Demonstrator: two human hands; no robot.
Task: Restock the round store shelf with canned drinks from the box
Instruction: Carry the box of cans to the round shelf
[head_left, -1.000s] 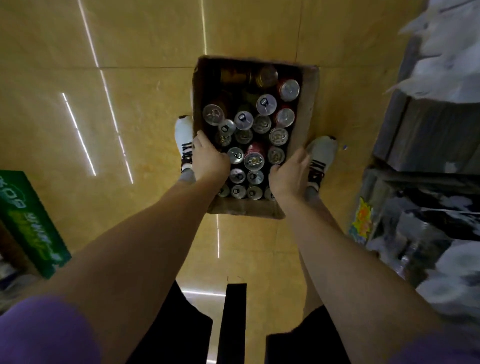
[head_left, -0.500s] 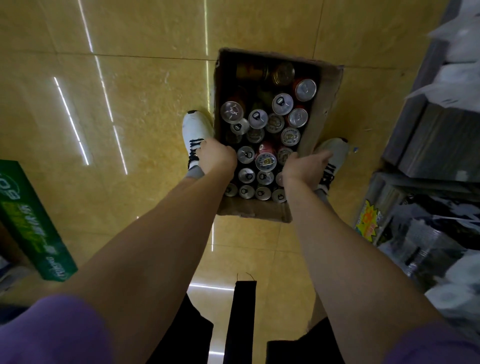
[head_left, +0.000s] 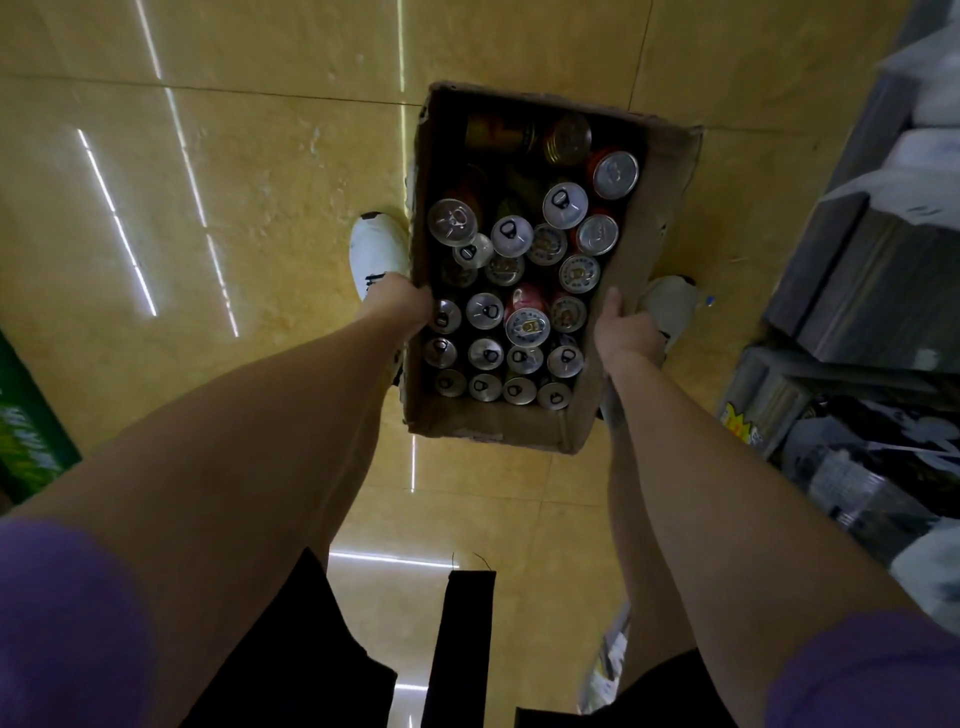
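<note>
Left hand (head_left: 402, 306) and right hand (head_left: 626, 332) are clasping opposite walls of the cardboard box (head_left: 498, 428), carrying it above the floor. Canned drinks (head_left: 519, 291) are nearly filling it; restocking appears unstarted, round shelf unidentifiable.

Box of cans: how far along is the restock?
Done: nothing shelved that shows. In hand: left hand and right hand grip the long walls of the cardboard box, packed with upright cans. Left: all cans; the round shelf isn't identifiable in view.
</note>
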